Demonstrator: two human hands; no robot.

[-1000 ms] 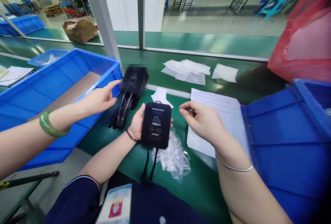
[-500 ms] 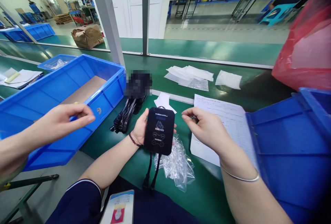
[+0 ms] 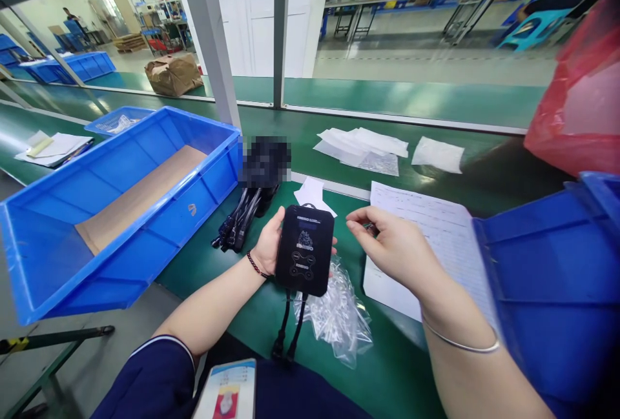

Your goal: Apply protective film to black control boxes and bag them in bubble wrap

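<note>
My left hand (image 3: 268, 245) is wrapped round a black controller box (image 3: 305, 250), its printed face turned up and two short black cables hanging from its lower edge. To the right of the box, my right hand (image 3: 387, 238) hovers over a written sheet (image 3: 421, 238) with thumb and forefinger pinched together; whatever they hold, if anything, is too small to make out. Below the box lies a pile of clear plastic bags (image 3: 336, 316). White paper slips (image 3: 314, 194) are just behind it. A bundle of black cables (image 3: 242, 215) rests to the left, its upper part pixelated.
A blue bin (image 3: 194, 212) with brown cardboard inside stands on the left, and another blue bin (image 3: 547, 277) on the right. Small white bags (image 3: 361, 148) lie farther back. A red plastic bag (image 3: 576, 96) hangs at the right. A metal post (image 3: 206, 31) rises behind.
Another person's hand, which was over the left blue bin, has left the view. The whole scene has shifted slightly right and down. My hands keep about the same pose.
</note>
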